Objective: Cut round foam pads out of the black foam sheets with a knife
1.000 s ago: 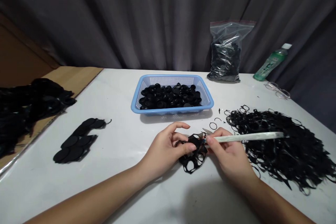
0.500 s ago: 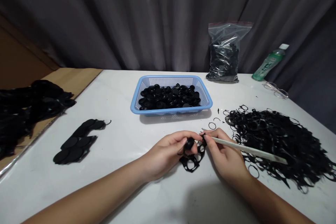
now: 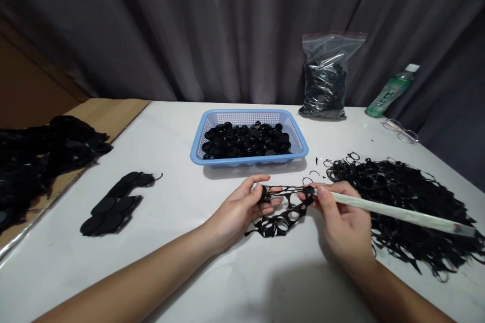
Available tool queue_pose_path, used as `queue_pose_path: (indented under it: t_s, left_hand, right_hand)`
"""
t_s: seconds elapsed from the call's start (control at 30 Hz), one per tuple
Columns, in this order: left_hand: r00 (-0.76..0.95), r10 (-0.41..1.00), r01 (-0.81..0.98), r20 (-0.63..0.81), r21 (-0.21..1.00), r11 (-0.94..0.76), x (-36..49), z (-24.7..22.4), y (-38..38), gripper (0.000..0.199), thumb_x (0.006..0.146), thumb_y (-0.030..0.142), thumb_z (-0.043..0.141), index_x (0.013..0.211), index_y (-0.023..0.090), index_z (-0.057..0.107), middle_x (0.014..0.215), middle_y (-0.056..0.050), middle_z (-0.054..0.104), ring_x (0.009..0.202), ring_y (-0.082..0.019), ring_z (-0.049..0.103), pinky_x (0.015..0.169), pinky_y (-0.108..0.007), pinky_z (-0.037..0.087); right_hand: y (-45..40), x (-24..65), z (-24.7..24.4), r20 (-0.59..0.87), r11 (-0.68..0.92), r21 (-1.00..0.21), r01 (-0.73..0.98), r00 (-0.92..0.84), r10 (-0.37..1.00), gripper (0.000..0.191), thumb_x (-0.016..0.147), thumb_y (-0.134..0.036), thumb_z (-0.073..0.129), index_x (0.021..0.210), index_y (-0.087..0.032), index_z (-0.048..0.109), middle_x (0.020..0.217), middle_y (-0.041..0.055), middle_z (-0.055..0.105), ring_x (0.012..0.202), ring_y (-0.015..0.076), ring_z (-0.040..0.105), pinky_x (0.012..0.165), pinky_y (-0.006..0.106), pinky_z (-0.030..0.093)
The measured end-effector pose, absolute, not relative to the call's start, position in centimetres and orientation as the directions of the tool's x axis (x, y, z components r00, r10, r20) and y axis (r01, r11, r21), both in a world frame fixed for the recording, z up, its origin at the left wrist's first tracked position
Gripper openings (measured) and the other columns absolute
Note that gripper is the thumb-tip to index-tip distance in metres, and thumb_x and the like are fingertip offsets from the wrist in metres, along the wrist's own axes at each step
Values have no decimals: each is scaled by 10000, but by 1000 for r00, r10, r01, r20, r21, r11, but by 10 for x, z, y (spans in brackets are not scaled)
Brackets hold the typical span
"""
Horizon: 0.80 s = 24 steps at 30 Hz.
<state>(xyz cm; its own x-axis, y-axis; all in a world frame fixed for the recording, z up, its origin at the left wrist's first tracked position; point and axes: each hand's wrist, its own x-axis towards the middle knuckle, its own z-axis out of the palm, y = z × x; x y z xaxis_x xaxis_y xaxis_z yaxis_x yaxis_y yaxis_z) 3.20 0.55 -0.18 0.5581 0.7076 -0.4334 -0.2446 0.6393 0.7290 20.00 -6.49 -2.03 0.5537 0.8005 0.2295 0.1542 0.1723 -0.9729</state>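
Note:
My left hand (image 3: 238, 207) pinches a small round black rubber part (image 3: 263, 194) between thumb and fingers. My right hand (image 3: 346, 217) is closed around a long, slim, pale-handled tool (image 3: 397, 210) that slants out to the right; its working tip is hard to make out. The fingers of that hand also grip one end of a black rubber scrap web (image 3: 293, 214) full of round holes. Thin dark strands stretch between the two hands, and the web hangs below them just over the white table (image 3: 182, 272).
Behind my hands sits a blue basket (image 3: 250, 162) of black round parts. Black ring scraps (image 3: 413, 202) are heaped at right, joined disc sheets (image 3: 113, 207) lie at left, and more black sheets (image 3: 71, 146) rest on cardboard. A zip bag (image 3: 325, 86), bottle (image 3: 392, 92) and glasses (image 3: 401, 132) stand behind.
My right hand has moved right, away from my left hand, drawing the scrap web and strands out between them. The pale tool has shifted right with it.

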Motion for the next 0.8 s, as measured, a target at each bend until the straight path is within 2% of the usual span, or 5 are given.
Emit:
queue_pose_path:
  t_s: [0.13, 0.27, 0.4, 0.53, 0.8]
  left_hand:
    - [596, 670, -211, -442, 719, 663, 30, -2, 7, 149, 955, 278, 470, 975, 187, 587, 1199, -90, 644, 989, -194, 669, 909, -330, 453]
    - [571, 713, -268, -408, 728, 631, 28, 1, 9, 147, 947, 259, 487, 960, 180, 611, 1225, -90, 626, 1026, -181, 652, 907, -298, 476]
    - [611, 646, -197, -458, 703, 684, 27, 3, 9, 190, 886, 156, 593, 1075, 175, 580, 1026, -76, 692, 838, -123, 700, 777, -217, 525]
    - [672, 600, -113, -435, 740, 663, 26, -2, 8, 305, 762, 241, 762, 993, 161, 581, 944, -72, 715, 747, -104, 693, 689, -188, 529]
    - [595, 722, -58, -353, 877, 477, 27, -6, 10, 337, 628, 207, 833, 871, 147, 608, 873, -12, 692, 679, -105, 657, 671, -240, 509]
  right_hand:
    - [-64, 208, -24, 134, 177, -984, -11, 608, 783, 210, 843, -409, 647, 794, -216, 580, 924, 56, 687, 714, 163, 658, 610, 297, 542]
    - [-64, 211, -21, 121, 247, -963, -112, 636, 762, 187, 854, -363, 651, 809, -221, 538, 927, 34, 691, 558, 94, 590, 529, 251, 504]
    - [-62, 209, -11, 134, 299, -944, -139, 667, 733, 184, 853, -344, 655, 807, -219, 528, 919, 32, 701, 581, 97, 629, 517, 227, 512]
    - [-57, 209, -3, 64, 303, -921, -245, 672, 738, 230, 807, -349, 693, 767, -216, 509, 836, 23, 714, 634, 156, 692, 532, 278, 565]
    - [-66, 212, -1, 196, 394, -858, -329, 499, 844, 155, 834, -245, 631, 711, -200, 547, 737, 20, 722, 498, 114, 623, 458, 235, 527]
